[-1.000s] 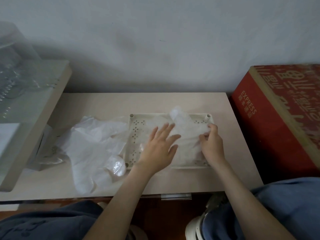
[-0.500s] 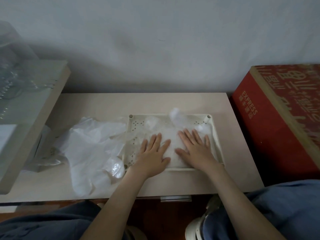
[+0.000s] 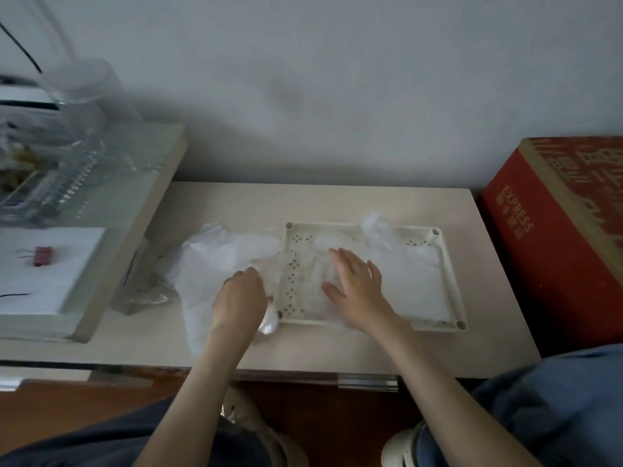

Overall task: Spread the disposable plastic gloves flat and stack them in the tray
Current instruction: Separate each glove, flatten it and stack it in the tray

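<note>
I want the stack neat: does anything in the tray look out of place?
Yes. At the tray's far rim, part of a glove stands up crumpled instead of lying flat. The right hand presses the stack left of it; the left hand grips the loose gloves beside the tray.

Under my right hand (image 3: 357, 284) the tray (image 3: 451, 281) is cream, speckled with small dark holes, and the gloves (image 3: 414, 284) are milky, see-through white. Right of that hand the box (image 3: 546, 251) is red with pale lettering; the surface (image 3: 337, 348) is beige.
</note>
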`<state>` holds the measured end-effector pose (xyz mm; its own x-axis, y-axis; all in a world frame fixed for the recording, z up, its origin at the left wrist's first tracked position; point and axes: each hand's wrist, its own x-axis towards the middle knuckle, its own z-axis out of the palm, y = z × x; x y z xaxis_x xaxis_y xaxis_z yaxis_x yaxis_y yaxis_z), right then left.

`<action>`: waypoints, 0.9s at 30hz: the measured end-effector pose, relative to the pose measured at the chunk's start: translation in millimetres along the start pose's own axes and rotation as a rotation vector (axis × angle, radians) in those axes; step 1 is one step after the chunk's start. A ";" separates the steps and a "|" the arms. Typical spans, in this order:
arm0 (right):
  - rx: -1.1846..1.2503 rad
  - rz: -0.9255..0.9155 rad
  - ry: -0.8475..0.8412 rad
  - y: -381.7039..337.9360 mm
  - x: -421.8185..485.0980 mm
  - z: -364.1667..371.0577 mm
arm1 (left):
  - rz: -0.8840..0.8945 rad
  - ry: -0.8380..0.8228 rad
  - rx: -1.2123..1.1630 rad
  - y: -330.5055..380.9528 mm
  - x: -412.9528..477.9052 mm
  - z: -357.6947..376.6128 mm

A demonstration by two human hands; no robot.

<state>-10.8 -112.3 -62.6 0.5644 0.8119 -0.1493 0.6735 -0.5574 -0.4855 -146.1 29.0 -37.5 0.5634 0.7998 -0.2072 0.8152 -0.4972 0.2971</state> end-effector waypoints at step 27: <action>0.522 -0.152 -0.076 -68.1 4.5 -17.1 | 0.031 0.130 -0.303 -16.3 2.6 -14.1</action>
<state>-46.0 -73.6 -15.5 0.4303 0.8976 -0.0962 0.4079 -0.2883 -0.8663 -159.7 44.0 -29.8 0.5497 0.8317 -0.0785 0.7096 -0.4153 0.5692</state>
